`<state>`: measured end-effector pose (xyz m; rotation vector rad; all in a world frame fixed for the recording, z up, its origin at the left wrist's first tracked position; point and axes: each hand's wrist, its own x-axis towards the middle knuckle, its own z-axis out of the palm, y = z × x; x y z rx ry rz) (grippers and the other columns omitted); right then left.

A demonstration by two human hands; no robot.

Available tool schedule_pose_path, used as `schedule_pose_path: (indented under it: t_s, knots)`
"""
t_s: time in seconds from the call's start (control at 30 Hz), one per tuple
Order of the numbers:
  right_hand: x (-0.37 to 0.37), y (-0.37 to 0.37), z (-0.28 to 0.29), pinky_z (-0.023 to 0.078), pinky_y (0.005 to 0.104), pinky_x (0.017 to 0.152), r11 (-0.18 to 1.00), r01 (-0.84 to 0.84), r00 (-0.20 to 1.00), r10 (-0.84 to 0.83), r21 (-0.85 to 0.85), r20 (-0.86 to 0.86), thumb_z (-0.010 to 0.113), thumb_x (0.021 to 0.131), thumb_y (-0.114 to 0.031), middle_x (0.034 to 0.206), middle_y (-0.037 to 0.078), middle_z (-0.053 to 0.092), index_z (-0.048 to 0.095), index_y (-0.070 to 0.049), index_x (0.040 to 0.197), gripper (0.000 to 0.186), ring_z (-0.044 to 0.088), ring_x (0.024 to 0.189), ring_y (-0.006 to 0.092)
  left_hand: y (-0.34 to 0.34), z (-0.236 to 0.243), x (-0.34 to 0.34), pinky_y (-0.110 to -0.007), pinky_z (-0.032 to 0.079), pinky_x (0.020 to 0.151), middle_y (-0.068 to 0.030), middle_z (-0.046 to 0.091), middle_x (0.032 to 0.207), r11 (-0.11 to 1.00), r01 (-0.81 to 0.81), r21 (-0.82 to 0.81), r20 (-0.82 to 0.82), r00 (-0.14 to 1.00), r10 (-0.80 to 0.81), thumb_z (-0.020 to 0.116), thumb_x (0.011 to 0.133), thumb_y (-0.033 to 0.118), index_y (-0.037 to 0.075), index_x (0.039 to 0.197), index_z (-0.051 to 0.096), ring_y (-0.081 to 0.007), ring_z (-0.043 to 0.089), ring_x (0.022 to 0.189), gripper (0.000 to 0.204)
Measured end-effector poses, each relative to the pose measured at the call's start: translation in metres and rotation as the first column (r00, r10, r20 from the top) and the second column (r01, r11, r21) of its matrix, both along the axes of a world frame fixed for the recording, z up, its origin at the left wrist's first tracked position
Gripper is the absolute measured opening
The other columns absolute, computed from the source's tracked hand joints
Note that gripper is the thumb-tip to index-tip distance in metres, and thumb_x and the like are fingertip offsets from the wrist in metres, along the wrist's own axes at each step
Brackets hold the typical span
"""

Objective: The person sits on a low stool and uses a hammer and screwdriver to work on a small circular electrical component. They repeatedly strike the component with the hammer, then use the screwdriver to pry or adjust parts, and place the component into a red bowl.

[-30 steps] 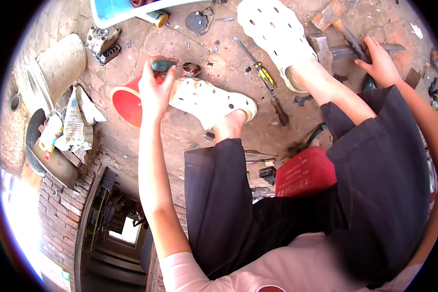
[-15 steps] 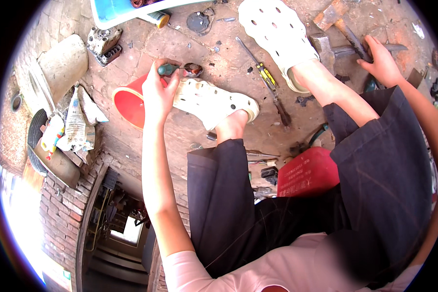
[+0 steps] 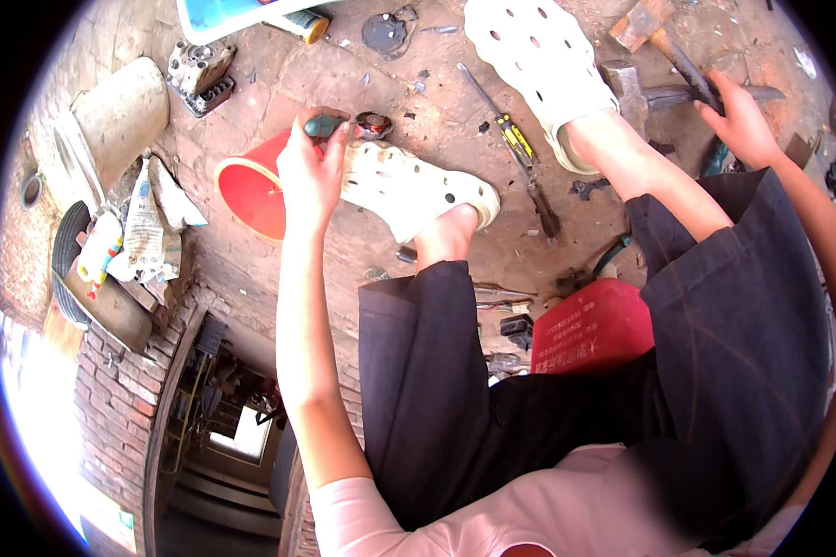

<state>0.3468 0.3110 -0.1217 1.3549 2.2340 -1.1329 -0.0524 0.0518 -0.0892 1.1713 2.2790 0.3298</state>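
Observation:
My left hand holds a green-handled tool, with a small copper-coloured round part just right of it. A red bucket lies tipped behind that hand, beside a white clog on my left foot. My right hand grips the dark handle of a hammer with a rusty head; this lies over a long metal bar by a metal block. Between my feet lie a yellow-and-black screwdriver and a worn rod-like tool.
A blue plastic tray is at the top, a metal engine part below it. Left are a pale container, a tyre and torn bags. A red box sits beneath my legs; a brick edge borders an opening lower left.
My left hand, still holding the green tool, has moved slightly right with the forearm. My right hand stays on the hammer handle. The whole view has shifted slightly.

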Motion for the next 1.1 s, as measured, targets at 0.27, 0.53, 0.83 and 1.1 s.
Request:
schedule_pose_path:
  t_s: [0.27, 0.53, 0.83, 1.1]
  knots:
    - [0.038, 0.015, -0.034, 0.038, 0.0355, 0.056, 0.978, 0.111, 0.977, -0.075, -0.176, 0.200, 0.059, 0.089, -0.052, 0.060, 0.008, 0.044, 0.054, 0.005, 0.078, 0.058, 0.043, 0.058, 0.0168, 0.011, 0.001, 0.016, -0.036, 0.050, 0.067, -0.0156, 0.065, 0.082, 0.999, 0.036, -0.014, -0.091, 0.995, -0.037, 0.067, 0.086, 0.011, 0.003, 0.098, 0.058, -0.0299, 0.065, 0.075, 0.017]
    - [-0.026, 0.016, 0.065, 0.036, 0.0299, 0.054, 0.853, 0.188, 0.982, -0.181, -0.488, 0.062, 0.065, 0.088, -0.041, 0.057, 0.003, 0.038, 0.051, 0.004, 0.081, 0.048, 0.040, 0.058, 0.0123, -0.011, -0.013, 0.019, -0.040, 0.048, 0.069, -0.0159, 0.060, 0.083, 0.994, 0.006, 0.109, -0.064, 0.998, 0.001, 0.069, 0.082, 0.012, 0.004, 0.098, 0.061, -0.0342, 0.061, 0.078, 0.020]
    - [-0.121, -0.009, 0.073, 0.043, 0.0400, 0.054, 0.930, -0.368, 0.872, 0.337, -0.020, -0.355, 0.065, 0.085, -0.040, 0.059, 0.017, 0.053, 0.060, -0.003, 0.078, 0.037, 0.055, 0.057, 0.0346, -0.010, -0.029, 0.014, -0.039, 0.048, 0.072, -0.0142, 0.060, 0.086, 0.953, -0.030, 0.300, -0.024, 0.999, 0.039, 0.071, 0.081, 0.013, 0.003, 0.095, 0.061, -0.0320, 0.058, 0.081, 0.020]
    - [-0.186, -0.054, 0.064, 0.043, 0.0385, 0.054, 0.857, -0.472, 0.773, 0.289, -0.208, -0.565, 0.054, 0.090, -0.056, 0.053, 0.012, 0.048, 0.060, 0.000, 0.074, 0.058, 0.051, 0.051, 0.0259, -0.032, -0.052, 0.015, -0.045, 0.044, 0.078, -0.0165, 0.057, 0.092, 0.940, 0.066, 0.335, -0.100, 0.994, -0.034, 0.064, 0.076, 0.002, 0.001, 0.100, 0.058, -0.0369, 0.053, 0.086, 0.025]
